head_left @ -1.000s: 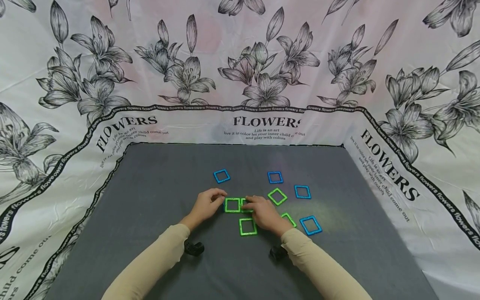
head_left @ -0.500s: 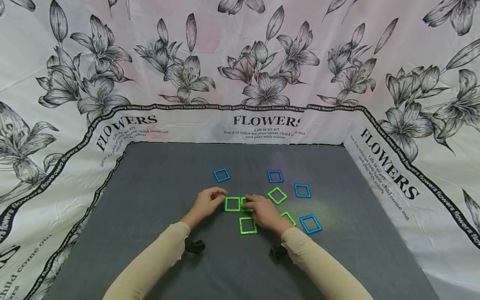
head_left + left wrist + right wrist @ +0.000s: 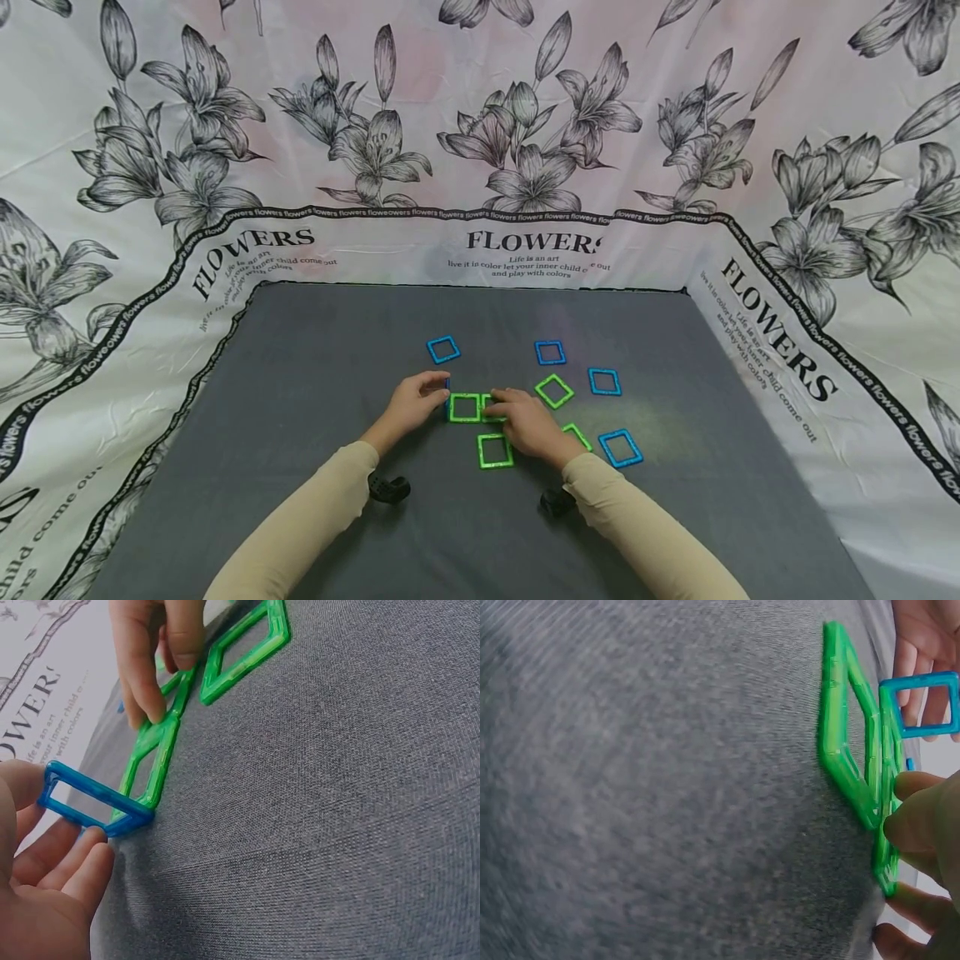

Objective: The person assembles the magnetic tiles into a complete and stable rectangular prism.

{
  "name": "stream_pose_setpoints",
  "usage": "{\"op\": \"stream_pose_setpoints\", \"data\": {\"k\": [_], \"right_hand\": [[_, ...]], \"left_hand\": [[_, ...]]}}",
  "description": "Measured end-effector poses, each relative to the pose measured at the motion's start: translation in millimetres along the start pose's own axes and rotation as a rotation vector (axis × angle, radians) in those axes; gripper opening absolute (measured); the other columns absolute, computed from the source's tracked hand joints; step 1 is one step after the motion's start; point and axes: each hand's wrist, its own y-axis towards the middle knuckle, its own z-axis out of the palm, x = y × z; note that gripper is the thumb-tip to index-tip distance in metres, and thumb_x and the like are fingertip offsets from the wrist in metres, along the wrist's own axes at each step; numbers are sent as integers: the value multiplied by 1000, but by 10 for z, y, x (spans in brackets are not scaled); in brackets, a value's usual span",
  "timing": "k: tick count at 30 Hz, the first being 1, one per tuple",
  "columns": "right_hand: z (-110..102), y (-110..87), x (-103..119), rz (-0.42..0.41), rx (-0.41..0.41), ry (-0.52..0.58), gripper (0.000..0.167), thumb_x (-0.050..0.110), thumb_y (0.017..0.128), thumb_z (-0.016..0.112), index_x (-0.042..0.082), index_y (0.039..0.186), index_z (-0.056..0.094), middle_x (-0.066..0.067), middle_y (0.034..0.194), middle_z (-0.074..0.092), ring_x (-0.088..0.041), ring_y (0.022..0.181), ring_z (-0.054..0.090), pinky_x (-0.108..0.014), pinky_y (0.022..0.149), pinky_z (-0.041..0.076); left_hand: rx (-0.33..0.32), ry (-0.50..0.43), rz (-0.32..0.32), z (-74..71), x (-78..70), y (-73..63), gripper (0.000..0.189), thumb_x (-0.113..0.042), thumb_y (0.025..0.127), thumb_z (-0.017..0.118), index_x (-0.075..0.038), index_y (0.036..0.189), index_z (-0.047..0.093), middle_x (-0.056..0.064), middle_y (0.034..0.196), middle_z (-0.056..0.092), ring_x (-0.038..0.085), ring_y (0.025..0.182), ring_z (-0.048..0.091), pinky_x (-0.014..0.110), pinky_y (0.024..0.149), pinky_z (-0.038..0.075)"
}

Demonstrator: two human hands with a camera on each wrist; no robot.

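Observation:
In the head view, my left hand (image 3: 408,404) is at the left end of two joined green square magnetic tiles. It pinches a blue square magnetic tile (image 3: 97,791), which stands tilted up with its lower edge at the end of the nearer green tile (image 3: 159,776). My right hand (image 3: 531,423) rests its fingers on the other joined green tile (image 3: 492,419), partly covering it. A separate green tile (image 3: 496,465) lies flat just in front of this pair.
To the right lie a green tile (image 3: 544,390), another green tile (image 3: 577,433) partly behind the right wrist, and blue tiles (image 3: 621,463), (image 3: 604,393). Farther back are two blue tiles (image 3: 551,362), (image 3: 444,359). Grey cloth (image 3: 322,350) covers the table; a flowered sheet (image 3: 405,250) hangs around it.
The blue tile in my left hand shows more of its upright edge above the green tile, and the left fingers have shifted very slightly. My right hand has stayed put.

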Motion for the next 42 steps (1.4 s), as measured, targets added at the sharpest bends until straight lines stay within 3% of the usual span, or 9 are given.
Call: {"op": "stream_pose_setpoints", "data": {"k": [5, 9, 15, 26, 38, 42], "right_hand": [[-16, 34, -1, -32, 10, -1, 36, -5, 92, 58, 9, 119, 76, -23, 139, 63, -45, 129, 58, -56, 107, 48], [-34, 20, 0, -48, 8, 28, 37, -3, 92, 59, 4, 127, 71, -25, 141, 61, -44, 130, 58, -55, 107, 49], [-69, -123, 62, -105, -36, 43, 33, 6, 95, 64, 4, 127, 70, -24, 138, 62, -40, 127, 60, -54, 105, 50], [-51, -404, 151, -233, -16, -66, 31, 23, 89, 77, 12, 118, 75, -17, 127, 70, -32, 113, 68, -49, 94, 56], [-28, -439, 151, -304, -28, -154, 24, 19, 88, 80, 16, 111, 79, -13, 126, 70, -29, 110, 68, -45, 91, 57], [-32, -443, 155, -329, -33, -169, 27, 19, 88, 79, 15, 115, 77, -12, 125, 70, -28, 109, 68, -45, 89, 57]], "left_hand": [[-3, -15, 7, -6, 5, -10, 38, -11, 101, 62, -1, 138, 62, 20, 135, 66, 38, 121, 66, 49, 96, 57], [-3, -23, 10, -2, 23, -14, 38, -11, 101, 62, -2, 137, 62, 20, 134, 66, 37, 120, 66, 49, 96, 57], [-4, -37, 16, 10, 41, -4, 37, -11, 101, 63, -2, 137, 63, 19, 134, 66, 37, 119, 66, 48, 95, 57], [3, -41, 14, 17, 66, -1, 38, -12, 101, 62, -2, 137, 62, 19, 133, 66, 36, 118, 67, 47, 93, 58], [6, -51, -11, 11, 55, -2, 38, -14, 101, 62, -4, 139, 62, 18, 135, 66, 35, 119, 67, 46, 94, 57], [4, -55, -14, 7, 52, -7, 38, -14, 101, 62, -4, 139, 62, 18, 135, 66, 35, 119, 67, 46, 93, 58]]}}
